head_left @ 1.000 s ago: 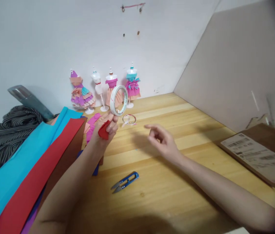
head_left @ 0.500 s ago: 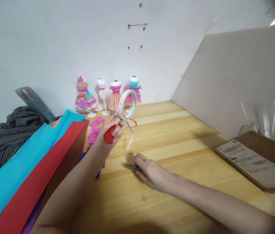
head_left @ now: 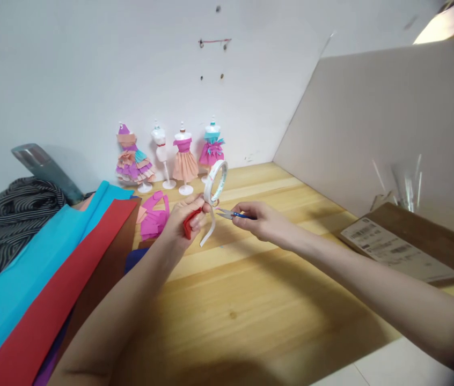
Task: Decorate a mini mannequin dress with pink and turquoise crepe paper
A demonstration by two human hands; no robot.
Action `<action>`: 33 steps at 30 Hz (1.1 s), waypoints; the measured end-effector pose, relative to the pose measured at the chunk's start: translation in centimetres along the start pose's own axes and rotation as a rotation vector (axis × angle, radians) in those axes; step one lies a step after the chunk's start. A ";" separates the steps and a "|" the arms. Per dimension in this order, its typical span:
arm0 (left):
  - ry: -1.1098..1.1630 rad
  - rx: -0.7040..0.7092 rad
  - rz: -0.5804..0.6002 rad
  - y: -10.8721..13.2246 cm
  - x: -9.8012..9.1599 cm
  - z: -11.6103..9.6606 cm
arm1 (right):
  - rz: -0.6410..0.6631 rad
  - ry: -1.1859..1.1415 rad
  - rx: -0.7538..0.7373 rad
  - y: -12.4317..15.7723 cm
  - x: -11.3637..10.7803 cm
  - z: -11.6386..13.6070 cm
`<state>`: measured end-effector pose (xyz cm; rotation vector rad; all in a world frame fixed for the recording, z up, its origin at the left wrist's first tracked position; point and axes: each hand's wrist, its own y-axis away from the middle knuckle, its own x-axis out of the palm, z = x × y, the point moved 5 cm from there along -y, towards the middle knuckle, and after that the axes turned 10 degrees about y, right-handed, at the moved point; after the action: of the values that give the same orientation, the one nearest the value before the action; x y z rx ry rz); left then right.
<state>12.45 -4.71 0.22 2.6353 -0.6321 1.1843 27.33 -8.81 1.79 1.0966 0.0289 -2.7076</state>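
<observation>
Pinched in my left hand [head_left: 190,214] is a white tape roll [head_left: 209,185], held upright, and a small folded red piece [head_left: 189,224] sits in the same fingers. A loose strip of tape [head_left: 210,231] hangs down from the roll. My right hand [head_left: 253,219] grips small scissors with blue handles [head_left: 237,215]. Their blades point left, close beside the hanging strip; whether they touch it I cannot tell.
Several mini dress forms [head_left: 185,161] stand along the wall. Pink paper pieces [head_left: 154,220] lie left of my left hand. Blue [head_left: 50,241] and red sheets [head_left: 61,279] and striped cloth [head_left: 21,214] fill the left. A cardboard package [head_left: 402,249] lies right.
My right hand has risen from the table with the scissors, up to the tape strip. The tape roll has turned and dropped slightly in my left hand. The whole view has shifted a little.
</observation>
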 end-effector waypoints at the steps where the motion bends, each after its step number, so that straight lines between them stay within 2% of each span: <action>1: 0.000 0.000 0.008 -0.1 -0.1 0.2 | -0.006 0.009 0.003 -0.1 -0.1 0.1; 6: 0.001 -0.005 0.041 -0.2 -0.2 0.9 | 0.024 0.026 0.022 -0.4 -0.1 0.9; 9: -0.002 -0.018 0.022 -0.2 -0.2 1.2 | 0.018 0.011 0.044 -0.6 0.0 1.0; 17: -0.033 -0.046 -0.018 0.0 0.1 1.6 | 0.107 -0.104 0.095 -0.8 0.7 0.3; 22: -0.057 -0.046 -0.009 0.2 0.4 1.6 | 0.125 -0.030 0.114 -0.6 0.5 0.0; 25: -0.056 -0.020 -0.009 0.2 0.4 1.2 | 0.154 0.180 0.076 -0.9 0.8 -1.3; 28: -0.060 0.001 -0.019 0.4 0.6 0.5 | 0.095 0.481 -0.005 -1.4 1.1 -3.9; 33: -0.024 0.036 -0.014 0.6 1.1 -0.7 | -0.033 0.639 0.057 -1.0 1.7 -9.4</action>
<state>12.40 -5.34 1.46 2.6828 -0.6017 1.1722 32.39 -7.19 -6.22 1.9381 0.0721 -2.2758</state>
